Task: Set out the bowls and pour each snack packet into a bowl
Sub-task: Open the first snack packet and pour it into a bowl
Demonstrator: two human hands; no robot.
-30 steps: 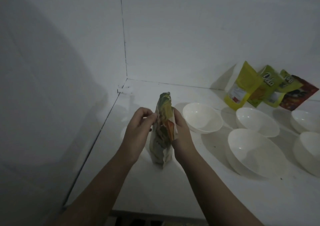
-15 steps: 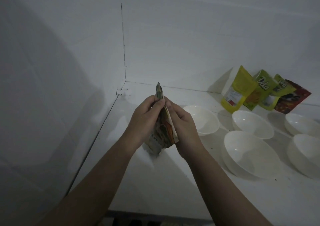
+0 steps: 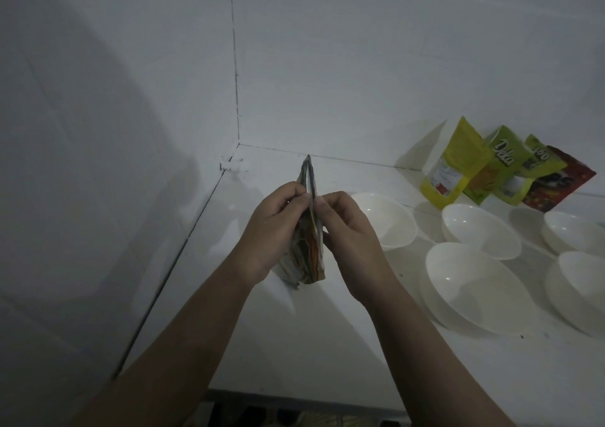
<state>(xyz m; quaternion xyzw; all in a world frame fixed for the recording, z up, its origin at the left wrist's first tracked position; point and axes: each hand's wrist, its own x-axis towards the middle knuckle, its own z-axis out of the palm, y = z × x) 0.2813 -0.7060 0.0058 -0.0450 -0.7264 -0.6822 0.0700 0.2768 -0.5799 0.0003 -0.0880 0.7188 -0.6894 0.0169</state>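
Observation:
I hold a snack packet (image 3: 306,256) edge-on above the white counter (image 3: 294,344), near the corner. My left hand (image 3: 275,230) pinches its top edge from the left. From the right, my right hand (image 3: 347,227) pinches the same top edge, thumb and fingers meeting beside the left hand's. Several white bowls stand to the right, all seemingly with nothing in them: one close by (image 3: 386,220), one behind (image 3: 481,233), a large one in front (image 3: 474,282). Further packets lean on the back wall: a yellow one (image 3: 453,168), a green one (image 3: 501,164), a red one (image 3: 556,184).
Two more white bowls (image 3: 573,233) (image 3: 586,282) sit at the right edge of view. White walls close the counter at left and back, meeting in a corner (image 3: 237,125). The counter's front edge (image 3: 294,394) runs below my forearms, with dark space beneath.
Both hands have slid up the packet from its sides to its top edge. The packet has lifted slightly and turned edge-on to me.

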